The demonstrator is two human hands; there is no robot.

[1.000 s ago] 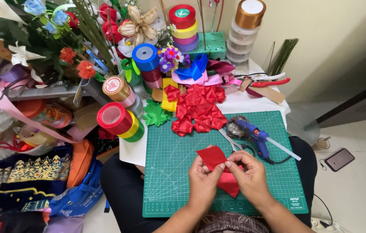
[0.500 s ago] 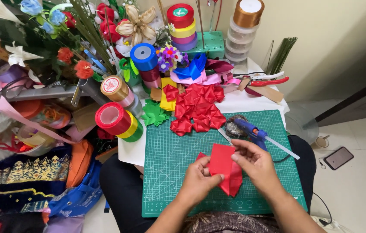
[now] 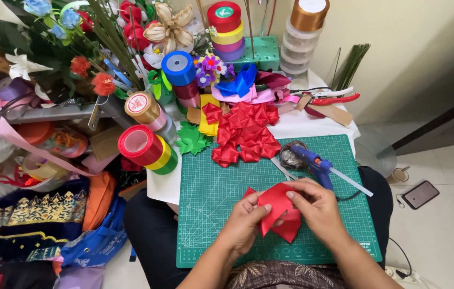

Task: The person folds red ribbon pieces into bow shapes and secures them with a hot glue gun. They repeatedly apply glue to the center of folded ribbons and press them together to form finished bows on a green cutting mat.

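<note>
A piece of red ribbon [image 3: 280, 214] is folded into a pointed petal shape and held over the green cutting mat [image 3: 211, 187]. My left hand [image 3: 245, 222] pinches its left side with thumb on top. My right hand [image 3: 318, 206] grips its upper right edge, fingers curled over the fold. Both hands sit close together near the mat's front edge. A pile of folded red ribbon petals [image 3: 245, 131] lies at the mat's far edge, well beyond my hands.
A blue glue gun [image 3: 315, 163] lies just beyond my right hand. Ribbon spools [image 3: 146, 144] hang on a rack at left, more spools [image 3: 224, 24] and artificial flowers [image 3: 85, 67] stand at the back. Red pliers [image 3: 336, 100] lie back right. A phone [image 3: 421, 194] lies on the floor.
Both hands have kept hold of the red ribbon and refolded it; the piece now looks wider and more pointed, and my right hand has shifted over its upper edge.
</note>
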